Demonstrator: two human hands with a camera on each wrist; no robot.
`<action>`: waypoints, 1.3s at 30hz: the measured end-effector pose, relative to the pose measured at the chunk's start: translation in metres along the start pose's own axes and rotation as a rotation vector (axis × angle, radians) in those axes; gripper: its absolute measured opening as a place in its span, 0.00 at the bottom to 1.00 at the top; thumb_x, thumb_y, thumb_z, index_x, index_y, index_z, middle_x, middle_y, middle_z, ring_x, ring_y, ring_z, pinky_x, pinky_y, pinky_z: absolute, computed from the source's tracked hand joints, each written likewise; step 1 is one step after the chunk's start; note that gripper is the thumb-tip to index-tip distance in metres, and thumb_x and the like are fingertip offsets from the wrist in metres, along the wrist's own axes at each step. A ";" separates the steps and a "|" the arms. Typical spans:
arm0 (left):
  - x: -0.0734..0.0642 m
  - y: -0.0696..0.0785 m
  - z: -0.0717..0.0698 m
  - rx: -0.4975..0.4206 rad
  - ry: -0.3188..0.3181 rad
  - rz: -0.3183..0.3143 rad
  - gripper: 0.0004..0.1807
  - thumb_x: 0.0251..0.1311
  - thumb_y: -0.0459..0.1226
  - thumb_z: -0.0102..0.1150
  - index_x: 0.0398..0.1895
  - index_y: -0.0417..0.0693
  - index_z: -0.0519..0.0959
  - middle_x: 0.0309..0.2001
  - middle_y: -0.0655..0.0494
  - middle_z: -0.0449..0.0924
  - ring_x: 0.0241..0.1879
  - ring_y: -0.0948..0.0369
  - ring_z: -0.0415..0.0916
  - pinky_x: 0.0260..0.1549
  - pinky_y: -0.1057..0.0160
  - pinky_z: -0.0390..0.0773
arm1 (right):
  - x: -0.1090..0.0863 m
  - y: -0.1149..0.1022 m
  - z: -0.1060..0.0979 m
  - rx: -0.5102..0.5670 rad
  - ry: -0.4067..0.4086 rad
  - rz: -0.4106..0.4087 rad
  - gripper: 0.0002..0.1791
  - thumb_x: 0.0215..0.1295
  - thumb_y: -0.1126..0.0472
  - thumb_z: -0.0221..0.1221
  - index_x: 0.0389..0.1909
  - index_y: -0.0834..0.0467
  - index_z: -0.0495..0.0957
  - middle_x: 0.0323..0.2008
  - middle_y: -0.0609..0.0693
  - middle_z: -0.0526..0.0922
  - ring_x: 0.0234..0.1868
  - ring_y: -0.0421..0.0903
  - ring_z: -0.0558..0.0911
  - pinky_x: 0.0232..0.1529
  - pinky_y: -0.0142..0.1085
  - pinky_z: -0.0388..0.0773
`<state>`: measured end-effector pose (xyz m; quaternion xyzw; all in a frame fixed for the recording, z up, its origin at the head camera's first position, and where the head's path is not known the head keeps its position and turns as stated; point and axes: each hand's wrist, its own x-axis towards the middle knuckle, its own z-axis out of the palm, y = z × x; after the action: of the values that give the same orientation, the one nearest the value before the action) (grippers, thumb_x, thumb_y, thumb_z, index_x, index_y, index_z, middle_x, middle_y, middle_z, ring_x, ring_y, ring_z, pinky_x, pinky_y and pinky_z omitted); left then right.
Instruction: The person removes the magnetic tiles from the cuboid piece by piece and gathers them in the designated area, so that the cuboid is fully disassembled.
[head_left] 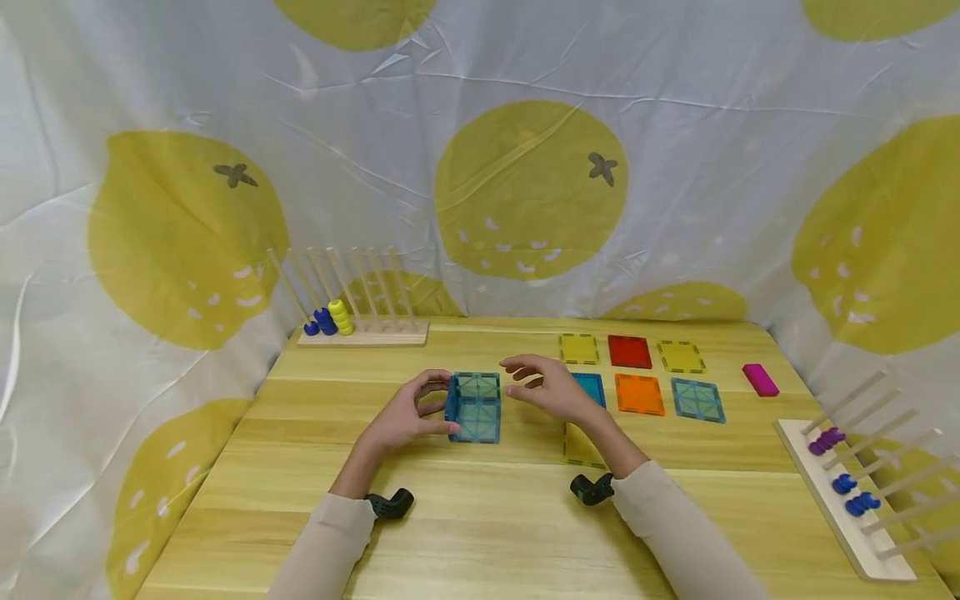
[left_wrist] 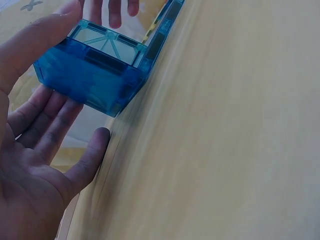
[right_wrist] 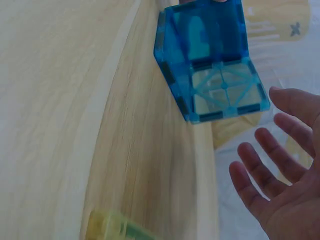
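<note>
Three translucent blue magnetic tiles (head_left: 480,423) meet as an open corner in the middle of the table: one flat, one upright at the left, one upright at the back. My left hand (head_left: 403,415) holds the left upright tile (left_wrist: 87,77), its thumb at one edge and its fingers at the opposite one. To the right, my right hand (head_left: 557,393) hovers with loosely bent fingers and holds nothing. The right wrist view shows its thumb close to the edge of the back tile (right_wrist: 227,90); whether they touch I cannot tell.
Right of centre lie flat tiles: red (head_left: 630,352), orange (head_left: 639,394), pale blue (head_left: 698,400), several yellow (head_left: 681,357), and a blue one (head_left: 590,387) partly under my right hand. A magenta block (head_left: 761,380) lies beyond. Peg racks with beads stand back left (head_left: 390,335) and right (head_left: 840,517).
</note>
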<state>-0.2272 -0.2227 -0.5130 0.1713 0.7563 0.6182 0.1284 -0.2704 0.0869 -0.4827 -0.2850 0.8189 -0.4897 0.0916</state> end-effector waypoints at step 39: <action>0.000 0.001 0.002 0.007 -0.012 0.031 0.43 0.53 0.35 0.79 0.71 0.51 0.65 0.71 0.48 0.65 0.75 0.46 0.62 0.69 0.49 0.73 | 0.040 -0.012 0.043 -0.048 0.024 -0.056 0.18 0.72 0.58 0.65 0.61 0.51 0.83 0.57 0.47 0.85 0.57 0.48 0.83 0.57 0.46 0.82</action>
<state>-0.2266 -0.2212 -0.5125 0.1872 0.7549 0.6166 0.1225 -0.2800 0.0283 -0.4889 -0.3043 0.8230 -0.4757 0.0613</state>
